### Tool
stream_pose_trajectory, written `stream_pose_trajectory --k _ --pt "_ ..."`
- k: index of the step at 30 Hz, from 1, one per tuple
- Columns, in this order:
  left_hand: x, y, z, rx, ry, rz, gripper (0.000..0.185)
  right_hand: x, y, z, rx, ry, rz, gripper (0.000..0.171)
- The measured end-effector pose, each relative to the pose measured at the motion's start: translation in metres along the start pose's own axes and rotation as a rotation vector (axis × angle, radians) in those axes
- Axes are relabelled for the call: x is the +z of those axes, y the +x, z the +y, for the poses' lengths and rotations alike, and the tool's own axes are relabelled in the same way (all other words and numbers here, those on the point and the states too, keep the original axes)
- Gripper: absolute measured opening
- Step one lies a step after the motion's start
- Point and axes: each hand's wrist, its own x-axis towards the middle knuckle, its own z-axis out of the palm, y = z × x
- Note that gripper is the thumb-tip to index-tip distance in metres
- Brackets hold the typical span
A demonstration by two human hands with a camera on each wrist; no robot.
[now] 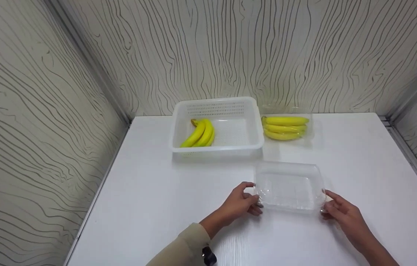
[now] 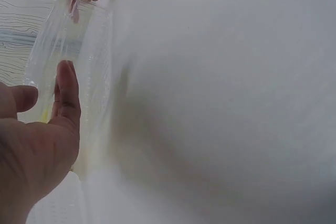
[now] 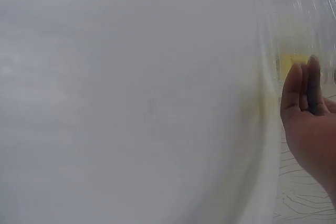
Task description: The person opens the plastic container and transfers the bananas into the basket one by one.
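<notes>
- The white table (image 1: 156, 207) is taken as the ground for all that follows; places are given from the clear plastic tray (image 1: 289, 186), which lies on the table's near middle, directly in front of the person.
- The step in hand is judged to be the handling of this tray: it is held at its two short ends. What the next move calls for, by judgement, is an even grip at both ends, since the thin plastic would likely flex.
- Behind the tray and to its left, a white basket (image 1: 252, 122) with a banana bunch (image 1: 199, 133) is seen; straight behind it lies a second, wrapped bunch (image 1: 285, 128).
- The left hand (image 1: 241, 203) is curled, thumb and fingers pinching the tray's left edge.
- The right hand (image 1: 341, 212) is partly closed, its fingertips gripping the right edge.
</notes>
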Motion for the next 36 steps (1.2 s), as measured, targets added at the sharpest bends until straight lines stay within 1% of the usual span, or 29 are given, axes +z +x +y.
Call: stream_pose_trajectory --k 2,4,9,12,15,20,26,32,36 --pt "0.002 0.001 -0.001 -0.002 -0.040 -0.010 0.052 -0.001 0.000 0.000 0.020 0.059 -0.019 0.060" --pt "0.003 0.002 -0.001 -0.002 -0.072 -0.011 0.054 -0.003 0.000 0.001 0.037 0.128 -0.038 0.053" --pt "0.008 0.002 0.000 0.003 -0.127 0.011 0.054 -0.011 -0.001 0.007 0.050 0.270 -0.133 0.020" --pt "0.010 0.003 0.000 0.010 -0.136 0.023 0.053 -0.015 0.000 0.008 0.045 0.288 -0.206 0.011" --pt "0.011 0.003 0.000 0.004 -0.139 0.039 0.051 -0.018 0.000 0.007 0.045 0.281 -0.235 0.008" --pt "0.013 0.006 0.001 -0.014 -0.114 0.075 0.050 -0.016 0.000 0.004 0.039 0.258 -0.180 0.007" --pt "0.016 0.009 0.002 -0.029 -0.098 0.103 0.050 -0.011 -0.002 0.000 0.042 0.177 -0.098 0.013" --pt "0.019 0.011 0.004 -0.010 -0.102 0.119 0.050 -0.005 -0.001 -0.005 0.070 0.091 0.037 0.018" --pt "0.023 0.016 0.003 0.007 -0.129 0.121 0.050 -0.009 -0.001 -0.005 0.079 0.061 0.067 0.025"
